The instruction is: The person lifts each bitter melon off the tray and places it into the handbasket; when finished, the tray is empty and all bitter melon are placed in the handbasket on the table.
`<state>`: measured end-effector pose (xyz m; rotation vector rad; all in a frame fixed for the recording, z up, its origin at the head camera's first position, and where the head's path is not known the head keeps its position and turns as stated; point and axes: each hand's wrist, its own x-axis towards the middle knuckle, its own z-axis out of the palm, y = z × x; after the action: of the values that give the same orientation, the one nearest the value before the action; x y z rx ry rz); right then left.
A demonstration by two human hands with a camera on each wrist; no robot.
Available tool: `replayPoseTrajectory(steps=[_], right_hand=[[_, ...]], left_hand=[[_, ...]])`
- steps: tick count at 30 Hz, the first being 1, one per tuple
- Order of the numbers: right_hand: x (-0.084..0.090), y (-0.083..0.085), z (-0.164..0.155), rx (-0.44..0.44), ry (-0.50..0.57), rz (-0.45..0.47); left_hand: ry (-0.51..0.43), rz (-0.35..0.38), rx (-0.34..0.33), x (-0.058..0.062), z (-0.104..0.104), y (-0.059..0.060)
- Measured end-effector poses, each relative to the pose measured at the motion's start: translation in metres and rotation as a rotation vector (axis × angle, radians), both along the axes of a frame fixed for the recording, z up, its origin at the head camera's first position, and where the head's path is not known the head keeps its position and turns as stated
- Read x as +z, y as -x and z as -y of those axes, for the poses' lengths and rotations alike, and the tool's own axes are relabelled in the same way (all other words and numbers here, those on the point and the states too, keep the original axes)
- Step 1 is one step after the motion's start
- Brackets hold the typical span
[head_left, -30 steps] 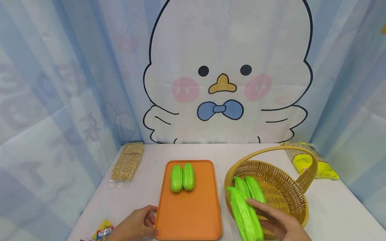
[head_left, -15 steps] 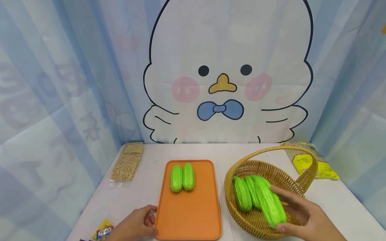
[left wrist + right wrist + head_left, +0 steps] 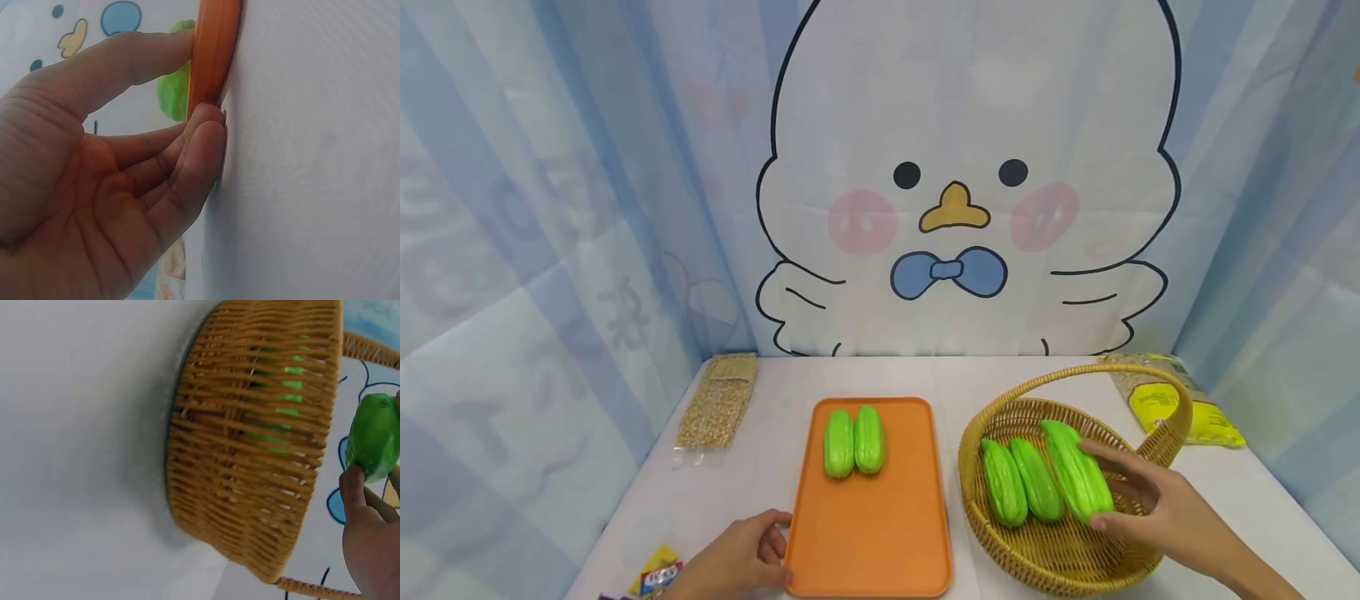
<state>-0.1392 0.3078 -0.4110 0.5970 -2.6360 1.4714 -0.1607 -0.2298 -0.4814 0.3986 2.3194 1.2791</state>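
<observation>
My right hand [image 3: 1157,500] grips a bright green, ridged bitter melon [image 3: 1077,471] above the right part of a wicker basket [image 3: 1045,554]. In the right wrist view this bitter melon [image 3: 375,434] is held above the basket rim, its far side out of frame. Two more bitter melons lie side by side in the basket, a left one [image 3: 1003,483] and a right one [image 3: 1036,479]. My left hand [image 3: 745,550] touches the left edge of an orange tray [image 3: 868,533] with thumb and fingertips. On the tray's far end rest two smaller bitter melons [image 3: 853,442].
A tall handle [image 3: 1075,372] arches over the basket. Behind it lies a yellow-labelled bag [image 3: 1187,408]. A clear packet of grains [image 3: 718,404] is at the back left, and small colourful wrappers [image 3: 657,573] lie beside my left forearm. Curtains surround the white table.
My right hand has carried the bitter melon rightward and away from me, from the basket's left rim to its right part. My left hand and the tray have stayed in place.
</observation>
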Motion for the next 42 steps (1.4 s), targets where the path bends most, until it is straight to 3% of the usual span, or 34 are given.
replayPoseTrajectory(steps=[13, 29, 42], right_hand=[[-0.017, 0.025, -0.013, -0.047, -0.144, 0.044], [-0.017, 0.043, -0.022, 0.067, -0.164, 0.142], [-0.017, 0.053, -0.026, 0.129, -0.267, 0.111]], left_hand=[[0.003, 0.009, 0.006, 0.001, 0.0, -0.001], [-0.005, -0.001, 0.002, -0.001, 0.001, 0.001], [0.002, 0.007, 0.005, 0.0, 0.001, 0.001]])
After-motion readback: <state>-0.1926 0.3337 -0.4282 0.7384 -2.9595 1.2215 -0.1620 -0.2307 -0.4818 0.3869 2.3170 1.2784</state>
